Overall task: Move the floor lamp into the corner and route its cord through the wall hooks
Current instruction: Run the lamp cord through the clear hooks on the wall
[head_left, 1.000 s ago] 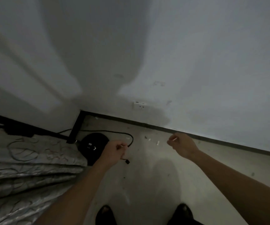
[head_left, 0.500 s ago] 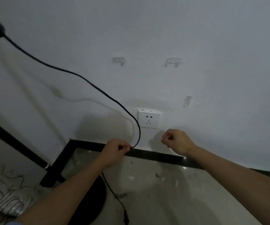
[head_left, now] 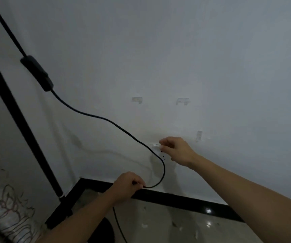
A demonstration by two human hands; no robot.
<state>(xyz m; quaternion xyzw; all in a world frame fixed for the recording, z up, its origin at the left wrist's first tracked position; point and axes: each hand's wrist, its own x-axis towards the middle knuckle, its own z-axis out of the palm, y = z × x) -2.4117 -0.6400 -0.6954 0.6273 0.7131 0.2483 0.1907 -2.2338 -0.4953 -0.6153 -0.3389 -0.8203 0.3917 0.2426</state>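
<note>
The left hand [head_left: 126, 187] has its fingers [head_left: 137, 183] pinched on the black cord [head_left: 95, 116], low by the dark skirting [head_left: 176, 197]. From those fingers the cord loops up to the right, then slants away up-left to an inline switch [head_left: 37, 73] and on toward the top corner. Below the fingers it drops to the floor [head_left: 167, 223].

The right hand [head_left: 178, 151], above and to the right of the left, is curled at the white wall socket [head_left: 156, 149], fingers nipped on something small and pale; what it is can't be made out.

Three clear wall hooks sit higher than both hands: one [head_left: 137, 99], another [head_left: 183, 101], a third [head_left: 199, 135] just right of the right hand. None carries the cord.

The lamp pole [head_left: 18, 116] leans dark at the left, its base [head_left: 104, 230] partly hidden behind the left forearm.
</note>
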